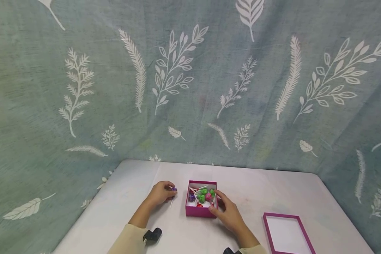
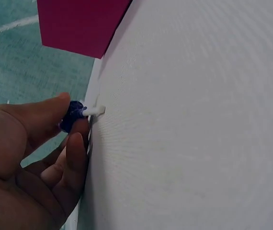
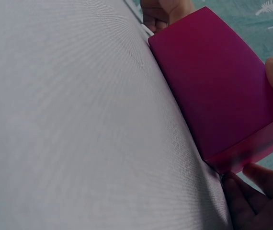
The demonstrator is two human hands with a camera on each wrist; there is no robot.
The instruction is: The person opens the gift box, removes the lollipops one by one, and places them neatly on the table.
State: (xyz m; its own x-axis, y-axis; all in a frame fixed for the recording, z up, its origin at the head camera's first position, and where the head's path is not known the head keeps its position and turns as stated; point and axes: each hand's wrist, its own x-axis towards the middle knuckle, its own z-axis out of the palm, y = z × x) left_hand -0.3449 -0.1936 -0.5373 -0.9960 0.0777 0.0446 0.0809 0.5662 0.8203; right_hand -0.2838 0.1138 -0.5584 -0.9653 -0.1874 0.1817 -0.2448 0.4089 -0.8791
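Note:
In the head view my left hand (image 1: 160,193) pinches a purple-wrapped lollipop (image 1: 174,189), its white stick pointing down toward the table. The left wrist view shows that lollipop (image 2: 73,115) between thumb and fingertips. To its right stands a magenta box (image 1: 200,211) with no lid on, holding several lollipops in green, pink, red and purple wrappers. My right hand (image 1: 230,213) grips the box's right side, the thumb at the front corner and the fingers along the side. Up close, the right wrist view shows the box's front wall (image 3: 213,81) with that thumb against its edge.
A magenta-rimmed box lid (image 1: 289,234) lies with its white inside up on the right of the white table (image 1: 247,190). Behind the table hangs a green-grey cloth (image 1: 197,134) with white leaf prints.

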